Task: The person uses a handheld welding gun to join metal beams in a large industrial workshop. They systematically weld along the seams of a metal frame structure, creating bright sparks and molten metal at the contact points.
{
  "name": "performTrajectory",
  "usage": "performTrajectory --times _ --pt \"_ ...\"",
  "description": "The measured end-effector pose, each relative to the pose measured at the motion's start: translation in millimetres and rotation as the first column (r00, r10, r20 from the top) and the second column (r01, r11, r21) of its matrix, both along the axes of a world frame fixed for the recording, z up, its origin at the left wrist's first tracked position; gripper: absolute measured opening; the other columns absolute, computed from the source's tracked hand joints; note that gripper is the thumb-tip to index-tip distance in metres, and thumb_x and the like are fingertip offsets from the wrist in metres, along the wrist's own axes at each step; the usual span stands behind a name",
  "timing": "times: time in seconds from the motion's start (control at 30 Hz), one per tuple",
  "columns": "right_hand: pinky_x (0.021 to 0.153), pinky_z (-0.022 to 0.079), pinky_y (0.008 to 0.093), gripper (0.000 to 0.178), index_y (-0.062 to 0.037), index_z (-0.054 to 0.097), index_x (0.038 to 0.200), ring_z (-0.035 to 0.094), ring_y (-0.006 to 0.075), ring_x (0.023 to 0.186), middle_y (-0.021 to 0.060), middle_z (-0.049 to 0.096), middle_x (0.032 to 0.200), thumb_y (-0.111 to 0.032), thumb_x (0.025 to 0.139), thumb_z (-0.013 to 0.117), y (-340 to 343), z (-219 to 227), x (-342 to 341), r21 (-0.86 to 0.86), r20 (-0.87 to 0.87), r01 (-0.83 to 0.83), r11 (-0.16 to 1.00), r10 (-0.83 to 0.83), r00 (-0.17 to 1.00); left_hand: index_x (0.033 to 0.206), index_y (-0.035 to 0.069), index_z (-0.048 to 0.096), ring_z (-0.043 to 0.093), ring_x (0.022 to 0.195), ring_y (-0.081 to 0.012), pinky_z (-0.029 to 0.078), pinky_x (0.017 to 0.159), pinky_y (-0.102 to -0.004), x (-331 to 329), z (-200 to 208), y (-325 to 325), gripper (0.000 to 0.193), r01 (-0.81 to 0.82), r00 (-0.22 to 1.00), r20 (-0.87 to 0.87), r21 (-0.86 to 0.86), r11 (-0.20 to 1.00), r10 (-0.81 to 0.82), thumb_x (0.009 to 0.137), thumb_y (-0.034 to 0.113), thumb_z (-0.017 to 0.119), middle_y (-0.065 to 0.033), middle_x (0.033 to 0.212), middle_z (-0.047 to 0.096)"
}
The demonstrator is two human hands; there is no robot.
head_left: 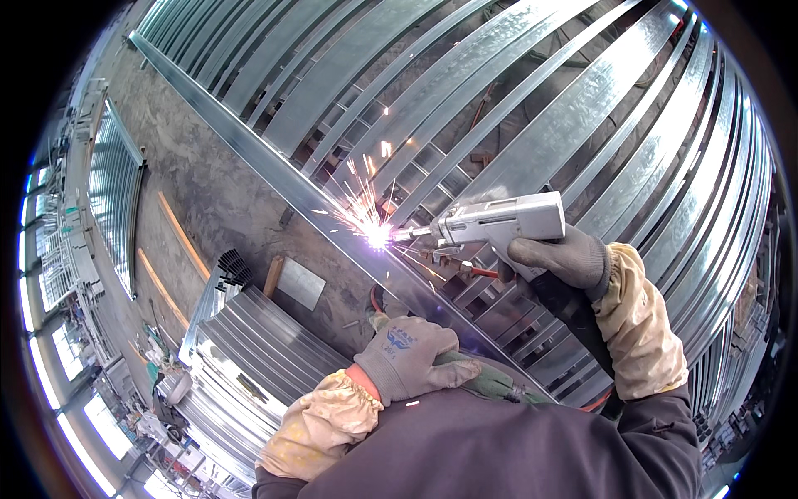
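Note:
My right hand (565, 258), in a grey glove, is wrapped around the grip of a silver-grey handheld welding gun (503, 220). Its nozzle points left at a long galvanized steel beam (274, 179), where a bright violet-white glow (379, 236) throws orange sparks up and to the left. A thick black cable (573, 320) runs down from the gun's grip. On the near side of the beam, my left hand (411, 353), also gloved, is closed on a green, sleeve-like thing (490, 381); its full shape is hidden. A dark, red-marked curved piece (376, 303) shows beyond that hand.
Many parallel metal channels (582, 116) with gaps between them adjoin the beam on the far and right side. At lower left lies a stack of ribbed metal profiles (274, 341). A square plate (300, 284), orange-brown bars (184, 235) and another metal panel (114, 195) are on the floor.

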State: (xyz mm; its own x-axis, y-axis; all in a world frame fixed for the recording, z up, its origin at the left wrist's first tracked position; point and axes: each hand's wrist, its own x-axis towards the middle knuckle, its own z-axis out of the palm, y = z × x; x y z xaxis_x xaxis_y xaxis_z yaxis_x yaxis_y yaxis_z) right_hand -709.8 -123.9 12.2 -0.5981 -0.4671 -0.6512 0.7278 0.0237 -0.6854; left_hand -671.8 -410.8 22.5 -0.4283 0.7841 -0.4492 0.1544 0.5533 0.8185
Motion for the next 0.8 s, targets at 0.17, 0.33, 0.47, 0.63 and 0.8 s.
performTrajectory --times 0.17,0.33,0.47,0.63,0.8 --pt "0.078 0.05 0.0282 0.041 -0.0001 0.061 0.123 0.059 0.0098 0.088 0.0036 0.066 0.1 -0.03 0.096 0.065 6.5 -11.2 7.6 0.004 -0.037 -0.007 1.0 0.007 0.999 0.071 0.006 0.062 0.059 0.067 -0.0334 0.041 0.063 -0.0446 -2.2 4.0 2.5 0.051 0.003 1.0 -0.011 -0.022 1.0 -0.004 0.083 0.055 0.065 -0.0133 0.067 0.06" --pt "0.078 0.051 0.0278 0.041 -0.0009 0.061 0.123 0.06 0.0094 0.088 0.0043 0.069 0.096 -0.031 0.096 0.065 4.0 -0.6 7.1 0.018 0.021 -0.006 1.0 0.006 1.0 0.071 0.006 0.062 0.059 0.067 -0.033 0.041 0.064 -0.0451 -0.5 2.9 0.9 0.051 0.003 1.0 -0.014 -0.038 0.999 -0.003 0.083 0.056 0.065 -0.0131 0.066 0.06" --pt "0.077 0.051 0.0262 0.041 -0.002 0.062 0.123 0.061 0.0087 0.086 0.004 0.07 0.092 -0.033 0.096 0.065 2.0 10.3 5.4 0.007 0.064 0.003 1.0 -0.003 0.998 0.073 0.007 0.063 0.06 0.067 -0.0327 0.042 0.064 -0.0445 -2.8 4.0 0.7 0.05 0.037 0.999 -0.008 -0.06 0.998 -0.038 0.083 0.055 0.065 -0.0128 0.067 0.06" --pt "0.075 0.05 0.0246 0.042 -0.0024 0.062 0.123 0.06 0.0084 0.085 0.0033 0.07 0.094 -0.034 0.096 0.065 4.5 8.9 7.4 0.068 -0.032 -0.015 0.998 0.017 0.999 0.071 0.006 0.063 0.06 0.066 -0.0333 0.042 0.063 -0.0437 -1.9 3.0 -2.7 0.048 0.01 1.0 -0.029 -0.025 1.0 -0.01 0.084 0.053 0.066 -0.0133 0.066 0.06" --pt "0.075 0.05 0.0251 0.043 -0.0014 0.061 0.124 0.061 0.0094 0.086 0.0039 0.07 0.093 -0.033 0.096 0.065 4.0 15.9 6.7 0.108 -0.03 0.027 0.994 -0.024 0.999 0.071 0.005 0.063 0.06 0.067 -0.0339 0.042 0.063 -0.0443 -2.0 0.1 -7.5 0.047 -0.014 1.0 -0.01 -0.006 1.0 0.013 0.084 0.051 0.067 -0.0136 0.066 0.059"
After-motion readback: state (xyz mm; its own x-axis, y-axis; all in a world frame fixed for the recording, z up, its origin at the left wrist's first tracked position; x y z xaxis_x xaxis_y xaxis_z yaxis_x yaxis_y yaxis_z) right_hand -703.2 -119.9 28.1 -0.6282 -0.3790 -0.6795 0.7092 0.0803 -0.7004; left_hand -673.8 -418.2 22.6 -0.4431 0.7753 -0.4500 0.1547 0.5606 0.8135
